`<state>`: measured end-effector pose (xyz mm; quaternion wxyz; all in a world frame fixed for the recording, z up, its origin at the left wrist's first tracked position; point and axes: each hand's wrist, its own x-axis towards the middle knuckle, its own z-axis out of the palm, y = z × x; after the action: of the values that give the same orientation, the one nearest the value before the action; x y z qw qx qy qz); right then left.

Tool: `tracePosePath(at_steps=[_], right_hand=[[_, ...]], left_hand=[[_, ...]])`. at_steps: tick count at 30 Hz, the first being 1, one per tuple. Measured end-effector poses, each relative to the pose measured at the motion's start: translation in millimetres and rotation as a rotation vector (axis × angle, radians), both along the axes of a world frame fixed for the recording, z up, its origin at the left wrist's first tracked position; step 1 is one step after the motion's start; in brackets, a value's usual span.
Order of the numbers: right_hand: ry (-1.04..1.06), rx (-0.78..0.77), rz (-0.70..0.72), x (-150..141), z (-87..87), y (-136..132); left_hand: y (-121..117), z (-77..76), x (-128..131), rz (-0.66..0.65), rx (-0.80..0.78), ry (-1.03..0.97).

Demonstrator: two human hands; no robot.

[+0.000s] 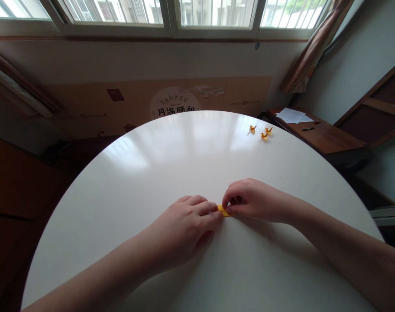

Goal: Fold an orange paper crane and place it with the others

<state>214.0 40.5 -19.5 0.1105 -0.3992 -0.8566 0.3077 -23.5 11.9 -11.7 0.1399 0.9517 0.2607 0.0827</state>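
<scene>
A small folded piece of yellow paper (221, 209) lies on the white round table between my hands, mostly covered by fingers. My left hand (194, 219) rests at its left end, thumb and fingers closed on the paper. From the right, my right hand (244, 199) pinches the paper's right edge between thumb and index finger, the other fingers curled. Farther back on the table stand three little yellow origami cranes: one crane (252, 129) on the left, a second crane (269, 131) on the right, and a third crane (264, 137) in front.
The white table (171, 160) has a curved edge and reflects the window. Beyond its right edge is a wooden side table (334, 134) with paper sheets (293, 115) on it. A large printed cardboard panel (135, 102) leans against the wall under the windows.
</scene>
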Motion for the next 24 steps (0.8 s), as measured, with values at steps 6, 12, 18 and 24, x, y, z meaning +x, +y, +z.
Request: tracePosePath(at_steps=[6,12,18,24], right_hand=[[0.02,-0.002,0.021,-0.5,2.6,-0.2],[-0.04,0.026,-0.01,-0.6,3.6,-3.3],[-0.051,0.039,-0.065,-3.5,2.7,-6.0],[-0.061,-0.008,-0.111,-4.3,4.7,-7.3]], left_hand=[[-3.2,-0.5,-0.2,0.034,0.123,0.056],[-3.1,-1.4,-0.4,0.047,0.147,0.106],[-11.9,2.7,3.2,-0.005,0.201,0.135],[-29.0,2.1,11.3,-0.055,0.186,0.148]])
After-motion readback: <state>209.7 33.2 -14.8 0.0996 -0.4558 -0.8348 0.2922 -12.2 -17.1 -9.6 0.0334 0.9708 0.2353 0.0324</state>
